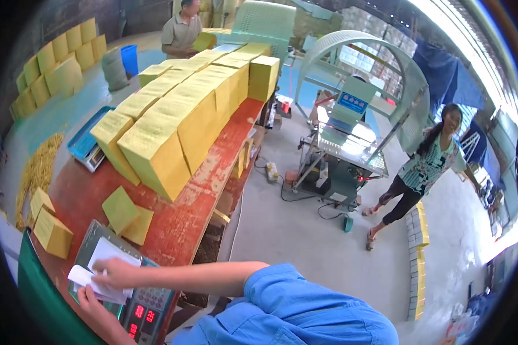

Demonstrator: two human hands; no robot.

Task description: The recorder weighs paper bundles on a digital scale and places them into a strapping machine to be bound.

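Note:
A small stack of white paper sheets (114, 255) lies on the dark platform of a digital counting scale (90, 241) at the lower left. The nearest sheets (80, 275) curl up at their left edge. My right hand (116, 273) reaches across from the right, its fingers closed on the lifted sheets. Below it, my left hand (93, 306) pinches the sheets' lower edge between thumb and fingers. Red digits glow on the scale's display (141, 319). Two yellow paper bundles (126, 218) overlap on the table just beyond the scale.
Long rows of yellow paper stacks (172, 126) fill the red table (178, 230). Small yellow blocks (53, 233) sit at its left edge, and a blue-trayed scale (89, 138) beyond. A co-worker (181, 31) handles yellow paper; another person (431, 155) stands beside a machine (345, 138).

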